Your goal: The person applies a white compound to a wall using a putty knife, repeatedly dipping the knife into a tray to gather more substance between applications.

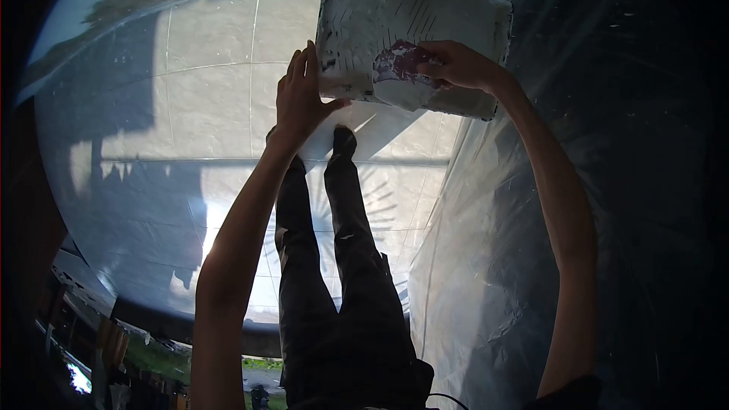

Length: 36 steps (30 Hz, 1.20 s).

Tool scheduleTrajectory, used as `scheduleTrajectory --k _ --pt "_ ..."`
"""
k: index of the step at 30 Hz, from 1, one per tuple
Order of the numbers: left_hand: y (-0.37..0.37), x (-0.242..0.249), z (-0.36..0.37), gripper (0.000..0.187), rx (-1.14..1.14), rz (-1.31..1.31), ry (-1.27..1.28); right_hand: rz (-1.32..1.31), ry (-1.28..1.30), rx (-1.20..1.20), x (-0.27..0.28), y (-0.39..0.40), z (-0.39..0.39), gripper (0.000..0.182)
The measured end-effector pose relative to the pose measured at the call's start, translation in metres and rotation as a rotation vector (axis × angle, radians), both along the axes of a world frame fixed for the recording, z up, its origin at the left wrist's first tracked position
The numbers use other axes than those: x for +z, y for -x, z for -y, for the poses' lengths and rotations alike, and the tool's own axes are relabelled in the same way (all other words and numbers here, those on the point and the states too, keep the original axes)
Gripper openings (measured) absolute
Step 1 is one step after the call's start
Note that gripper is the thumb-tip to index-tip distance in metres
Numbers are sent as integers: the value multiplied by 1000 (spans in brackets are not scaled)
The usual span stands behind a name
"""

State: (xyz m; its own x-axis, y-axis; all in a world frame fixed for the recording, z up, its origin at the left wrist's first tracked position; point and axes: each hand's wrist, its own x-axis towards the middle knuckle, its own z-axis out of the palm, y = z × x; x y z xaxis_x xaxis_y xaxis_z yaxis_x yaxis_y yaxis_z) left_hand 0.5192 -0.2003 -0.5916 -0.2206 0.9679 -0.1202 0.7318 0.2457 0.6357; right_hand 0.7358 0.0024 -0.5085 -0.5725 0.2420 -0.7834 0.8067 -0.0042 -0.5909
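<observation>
A rectangular tray (353, 26), smeared with whitish paste and streaked with dark marks, is at the top of the head view. My right hand (459, 67) is closed around a scraper (399, 61), maroon and daubed with white. Its blade lies over the tray's near part and overlaps the near edge. My left hand (300, 95) is at the tray's near left corner, fingers stretched along the left side and the thumb spread out beneath the near edge.
Pale tiled floor (209, 38) under a film-like cover lies below, with patches of sun and shadow. Translucent plastic sheeting (486, 281) hangs along the right. My legs (353, 205) stand just short of the tray. Greenery (159, 357) shows at the lower left.
</observation>
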Motion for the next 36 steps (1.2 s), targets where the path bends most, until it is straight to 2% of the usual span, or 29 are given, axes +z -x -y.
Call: scheduleTrajectory --k 1,3,5,11,13,14,24,28,32,36 --pt "3 5 1 118 1 -10 -22 -10 -22 1 8 -1 1 42" --pt "10 20 4 111 16 -50 -20 -63 35 -244 26 -4 6 41" --pt "18 39 4 99 52 -8 -23 -159 63 -353 47 -5 7 35" --pt "46 110 -6 78 113 17 -107 -421 162 -629 131 5 16 37" --pt "56 135 -10 74 136 7 -173 -492 214 -626 158 7 13 48" --pt "70 168 -22 73 143 16 -231 -543 139 -675 194 20 17 45" --pt "140 309 -43 63 157 -54 -593 -849 -8 -751 362 82 32 32" --pt "167 361 -53 60 155 -79 -719 -972 -6 -756 407 90 31 30" --pt "200 407 -62 57 132 -114 -820 -1044 -94 -745 454 110 29 26" --pt "216 446 -75 53 112 -135 -903 -1091 -236 -831 496 133 28 23"
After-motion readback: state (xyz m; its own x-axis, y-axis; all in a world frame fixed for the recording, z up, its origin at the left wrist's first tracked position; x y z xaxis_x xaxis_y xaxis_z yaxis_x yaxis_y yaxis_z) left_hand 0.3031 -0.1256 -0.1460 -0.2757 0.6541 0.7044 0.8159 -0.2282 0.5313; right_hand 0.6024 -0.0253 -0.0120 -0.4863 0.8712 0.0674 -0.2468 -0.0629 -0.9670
